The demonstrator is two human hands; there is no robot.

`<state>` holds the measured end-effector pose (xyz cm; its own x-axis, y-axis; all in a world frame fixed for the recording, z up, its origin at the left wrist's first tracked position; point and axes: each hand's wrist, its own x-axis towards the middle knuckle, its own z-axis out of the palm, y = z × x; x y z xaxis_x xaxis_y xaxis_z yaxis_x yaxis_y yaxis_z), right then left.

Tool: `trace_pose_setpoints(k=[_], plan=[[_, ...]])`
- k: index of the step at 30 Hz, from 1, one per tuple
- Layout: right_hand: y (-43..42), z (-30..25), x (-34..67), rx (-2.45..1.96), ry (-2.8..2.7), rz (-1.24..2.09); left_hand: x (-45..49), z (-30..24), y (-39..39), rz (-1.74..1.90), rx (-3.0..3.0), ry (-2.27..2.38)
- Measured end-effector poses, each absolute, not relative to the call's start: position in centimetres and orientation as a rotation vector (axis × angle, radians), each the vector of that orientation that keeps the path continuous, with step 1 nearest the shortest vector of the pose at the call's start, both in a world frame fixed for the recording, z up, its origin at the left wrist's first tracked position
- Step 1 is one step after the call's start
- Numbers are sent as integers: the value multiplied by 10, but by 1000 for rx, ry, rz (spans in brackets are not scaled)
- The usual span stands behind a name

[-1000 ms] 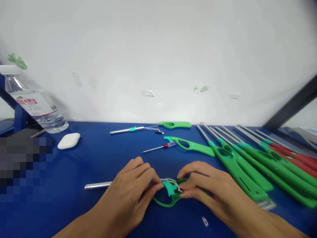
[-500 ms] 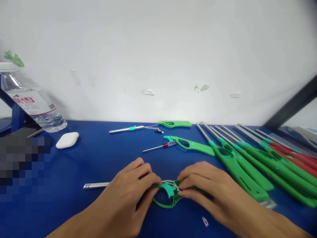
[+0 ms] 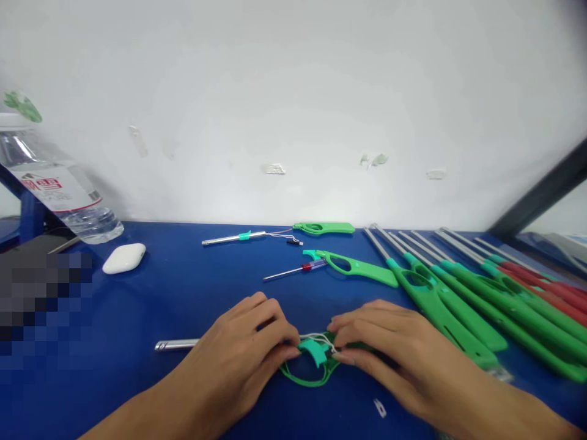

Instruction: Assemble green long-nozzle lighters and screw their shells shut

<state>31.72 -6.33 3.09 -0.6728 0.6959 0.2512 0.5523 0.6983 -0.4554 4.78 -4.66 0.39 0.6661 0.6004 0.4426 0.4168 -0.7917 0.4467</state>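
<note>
Low over the near middle of the blue tabletop, both hands grip a partly opened long-nose lighter (image 3: 305, 384) with a green shell. Its silver tube (image 3: 177, 344) sticks out to the left from behind my left hand (image 3: 243, 348). My left thumb and fingers pinch the front of the shell beside the teal trigger piece (image 3: 315, 352). Thin white wires (image 3: 321, 337) loop over the top of the shell. My right hand (image 3: 389, 342) is closed on the handle end, its thumb and fingertips at a small dark part by the wires. The palms hide most of the handle.
Behind lie a screwdriver (image 3: 293, 270), a green handle shell (image 3: 362, 269) and a lighter in pieces (image 3: 233, 238). Several green lighters (image 3: 444, 311) and red ones (image 3: 545, 287) crowd the right. A white case (image 3: 124, 258) and water bottle (image 3: 59, 183) stand left. A small white piece (image 3: 380, 408) lies near.
The teal trigger piece has shifted slightly right in the shell, and my left thumb has moved with it. Both hands keep their grip on the lighter.
</note>
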Motion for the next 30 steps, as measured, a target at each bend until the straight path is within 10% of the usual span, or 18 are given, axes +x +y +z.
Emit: trace_pose_setpoints(k=[30], plan=[[-68,38,320,-995,-2692,298,53,15,-50,848,2750,737]])
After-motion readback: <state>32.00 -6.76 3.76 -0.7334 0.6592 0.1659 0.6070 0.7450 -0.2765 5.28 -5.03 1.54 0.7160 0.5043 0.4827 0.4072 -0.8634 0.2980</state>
